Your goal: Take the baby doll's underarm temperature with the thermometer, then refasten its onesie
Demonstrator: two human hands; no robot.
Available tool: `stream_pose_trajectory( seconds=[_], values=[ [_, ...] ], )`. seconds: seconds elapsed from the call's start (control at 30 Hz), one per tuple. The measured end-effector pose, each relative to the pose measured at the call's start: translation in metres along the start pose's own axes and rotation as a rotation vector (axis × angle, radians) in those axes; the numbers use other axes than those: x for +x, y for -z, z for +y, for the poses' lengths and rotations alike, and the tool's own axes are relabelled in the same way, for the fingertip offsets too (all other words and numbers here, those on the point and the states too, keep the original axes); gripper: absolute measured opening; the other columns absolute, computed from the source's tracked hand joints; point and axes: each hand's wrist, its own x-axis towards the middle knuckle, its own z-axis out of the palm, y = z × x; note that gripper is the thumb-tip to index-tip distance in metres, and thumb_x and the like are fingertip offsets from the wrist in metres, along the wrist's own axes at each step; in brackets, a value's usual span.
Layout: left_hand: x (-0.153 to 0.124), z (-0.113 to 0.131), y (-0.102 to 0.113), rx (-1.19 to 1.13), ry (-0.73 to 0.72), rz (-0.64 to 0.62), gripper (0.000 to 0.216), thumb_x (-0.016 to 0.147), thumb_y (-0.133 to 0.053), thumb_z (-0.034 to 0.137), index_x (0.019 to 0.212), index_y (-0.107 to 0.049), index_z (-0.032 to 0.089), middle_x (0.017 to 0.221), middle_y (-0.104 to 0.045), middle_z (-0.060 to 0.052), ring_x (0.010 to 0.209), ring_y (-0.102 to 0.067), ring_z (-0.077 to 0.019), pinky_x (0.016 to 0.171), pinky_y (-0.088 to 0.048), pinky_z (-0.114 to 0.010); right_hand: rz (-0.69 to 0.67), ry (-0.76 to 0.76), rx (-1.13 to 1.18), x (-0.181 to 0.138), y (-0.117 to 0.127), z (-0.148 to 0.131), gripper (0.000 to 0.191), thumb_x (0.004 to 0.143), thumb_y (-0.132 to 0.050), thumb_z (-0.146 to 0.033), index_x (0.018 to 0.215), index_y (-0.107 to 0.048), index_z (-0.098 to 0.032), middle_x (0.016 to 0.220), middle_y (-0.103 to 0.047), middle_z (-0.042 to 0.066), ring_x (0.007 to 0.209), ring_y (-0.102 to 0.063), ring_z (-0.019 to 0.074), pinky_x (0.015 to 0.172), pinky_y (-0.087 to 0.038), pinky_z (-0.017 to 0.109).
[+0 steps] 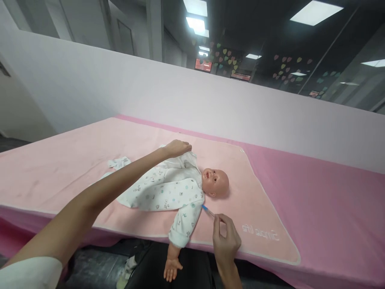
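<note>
Pink-covered desk [331, 208] in a dim office-type room, with a paler pink mat [264, 208] laid on top. Nearest me, the doll's bare arm [171, 269] hangs off the front edge of the desk, so the body sits close to me.

My right hand [226, 241] is closed in a fingertip pinch on a thin stick [208, 210]. Its blue tip points at the doll's near shoulder, just beside the sleeve. The pinch probably gives fine aim.

The doll [215, 182] lies on its back on the mat, head to my right, in a white printed garment [168, 190] with its arms spread wide.

My left hand [178, 147] reaches over the body and rests palm down on the far sleeve. This likely keeps that arm flat, but I cannot tell whether the fingers grip it.

A small white cloth [119, 162] lies near, to the left. Behind the desk stands a white partition [210, 96], then glass with heart stickers [225, 56] and ceiling lights [315, 12].
</note>
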Motion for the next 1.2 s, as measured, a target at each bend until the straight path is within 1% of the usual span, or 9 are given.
stream_pose_trajectory(
  seconds=[0.1,0.23,0.37,0.5,0.67,0.83,1.0,1.1,1.2],
  values=[
    [0.001,0.002,0.007,-0.067,-0.037,0.007,0.029,0.09,-0.035,0.031,0.086,-0.061,0.02,0.087,-0.063,-0.005,0.069,-0.058,-0.0152,0.06,-0.032,-0.024,0.059,0.102,0.105,0.045,-0.01,-0.014,0.005,0.082,-0.055,-0.016,0.082,-0.06,-0.018,0.069,-0.066,0.003,0.065,-0.063,0.0126,0.065,-0.05,0.023],
    [-0.001,0.005,0.01,-0.127,-0.055,-0.008,0.031,0.091,-0.033,0.032,0.086,-0.061,0.021,0.089,-0.065,-0.004,0.069,-0.057,-0.0145,0.059,-0.031,-0.023,0.015,0.096,0.227,0.094,-0.052,-0.028,0.013,0.085,-0.053,-0.023,0.077,-0.062,-0.018,0.068,-0.065,0.003,0.063,-0.06,0.0122,0.062,-0.049,0.025],
    [-0.004,0.005,0.009,-0.195,-0.033,-0.01,0.03,0.09,-0.034,0.032,0.087,-0.061,0.021,0.091,-0.065,-0.002,0.07,-0.057,-0.0141,0.061,-0.032,-0.023,-0.12,0.069,0.236,0.108,-0.104,-0.032,0.021,0.088,-0.049,-0.025,0.076,-0.064,-0.017,0.071,-0.066,0.002,0.062,-0.057,0.0098,0.061,-0.046,0.022],
    [-0.012,0.006,0.008,-0.254,-0.037,0.016,0.03,0.09,-0.034,0.033,0.088,-0.061,0.021,0.091,-0.065,-0.001,0.072,-0.058,-0.014,0.061,-0.032,-0.023,-0.236,0.096,0.186,0.104,-0.129,-0.031,0.024,0.091,-0.044,-0.024,0.081,-0.065,-0.017,0.076,-0.066,0.003,0.073,-0.06,0.0116,0.071,-0.046,0.024],
    [-0.028,0.008,0.009,-0.297,-0.06,0.025,0.034,0.091,-0.03,0.037,0.088,-0.06,0.021,0.09,-0.065,-0.002,0.073,-0.057,-0.0141,0.061,-0.033,-0.024,-0.29,0.11,0.228,0.096,-0.148,-0.031,0.026,0.091,-0.039,-0.021,0.088,-0.064,-0.016,0.085,-0.067,0.005,0.082,-0.061,0.0131,0.074,-0.047,0.024],
    [-0.037,0.01,0.01,-0.353,-0.061,-0.003,0.036,0.092,-0.029,0.038,0.088,-0.061,0.02,0.089,-0.064,-0.003,0.074,-0.057,-0.0149,0.063,-0.034,-0.024,-0.402,-0.028,0.164,0.092,-0.162,-0.033,0.026,0.09,-0.038,-0.02,0.08,-0.062,-0.017,0.078,-0.066,0.004,0.073,-0.06,0.0139,0.065,-0.044,0.024],
    [-0.035,0.009,0.009,-0.378,-0.06,0.023,0.036,0.091,-0.03,0.038,0.089,-0.061,0.02,0.09,-0.064,-0.002,0.074,-0.057,-0.0146,0.062,-0.034,-0.024,-0.512,-0.106,0.007,0.102,-0.15,-0.038,0.016,0.089,-0.039,-0.022,0.082,-0.052,-0.018,0.069,-0.062,0.001,0.06,-0.058,0.0129,0.052,-0.037,0.022],
    [-0.034,0.007,0.007,-0.394,-0.061,0.037,0.036,0.092,-0.03,0.037,0.09,-0.061,0.02,0.092,-0.065,-0.002,0.077,-0.058,-0.0152,0.063,-0.034,-0.024,-0.517,-0.081,-0.07,0.109,-0.137,-0.043,0.011,0.089,-0.04,-0.022,0.082,-0.048,-0.019,0.065,-0.06,-0.001,0.054,-0.057,0.0122,0.047,-0.033,0.021],
    [-0.034,0.008,0.005,-0.423,-0.057,0.029,0.036,0.092,-0.03,0.037,0.089,-0.061,0.02,0.091,-0.065,-0.002,0.078,-0.058,-0.0155,0.064,-0.035,-0.024,-0.539,-0.03,-0.126,0.11,-0.137,-0.045,0.012,0.09,-0.038,-0.022,0.081,-0.045,-0.02,0.06,-0.058,-0.002,0.047,-0.054,0.0113,0.043,-0.029,0.021]
  ],
)
